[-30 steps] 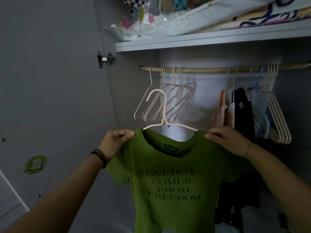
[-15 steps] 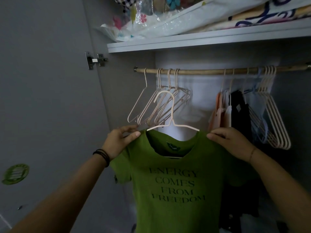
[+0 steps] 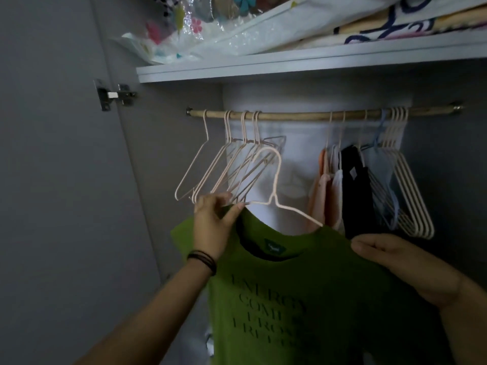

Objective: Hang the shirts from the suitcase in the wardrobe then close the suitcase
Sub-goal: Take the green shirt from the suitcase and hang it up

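A green shirt (image 3: 303,280) with dark lettering hangs on a pale pink hanger (image 3: 274,177), held up in front of the open wardrobe. My left hand (image 3: 213,225) pinches the shirt's left shoulder together with the hanger's arm. My right hand (image 3: 395,256) grips the shirt's right shoulder lower down, so the hanger tilts down to the right. The hanger's hook sits below the wooden rail (image 3: 303,115) and does not touch it. The suitcase is out of view.
Several empty pink hangers (image 3: 221,167) hang at the rail's left end, right behind my left hand. Hung clothes (image 3: 350,185) and more empty hangers (image 3: 411,196) fill the right end. A shelf (image 3: 290,65) with bagged bedding runs above. The open door (image 3: 52,180) stands at left.
Both hands have lifted the shirt closer to the rail. My left hand has risen more than the right, tilting the hanger, and now pinches the hanger arm with the shoulder.
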